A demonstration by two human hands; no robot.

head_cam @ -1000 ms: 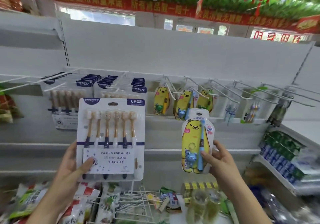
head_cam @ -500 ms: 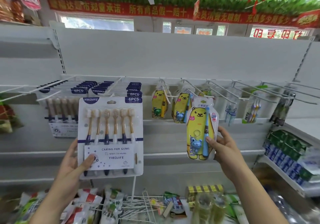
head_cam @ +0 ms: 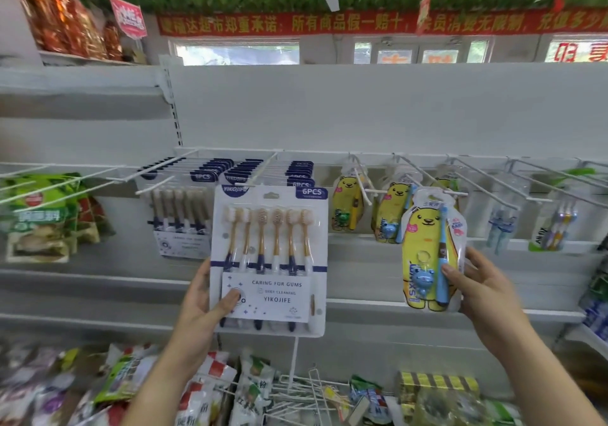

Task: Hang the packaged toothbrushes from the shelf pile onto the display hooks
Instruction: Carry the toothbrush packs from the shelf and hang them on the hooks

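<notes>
With the left hand [head_cam: 204,307], grips the six-brush card [head_cam: 268,261] by its lower corner, thumb on the front and fingers curled behind. Keeps it upright so the hang slot faces the white hook [head_cam: 260,169] just above. With the right hand [head_cam: 473,290], pinches the yellow bear pack [head_cam: 427,251] low on its side, leaving the top hole free at the tip of another hook [head_cam: 460,192], beside the hung bear packs [head_cam: 388,212]. Compared with half a second earlier, both packs held higher and nearer the hooks. Neither hung yet.
</notes>
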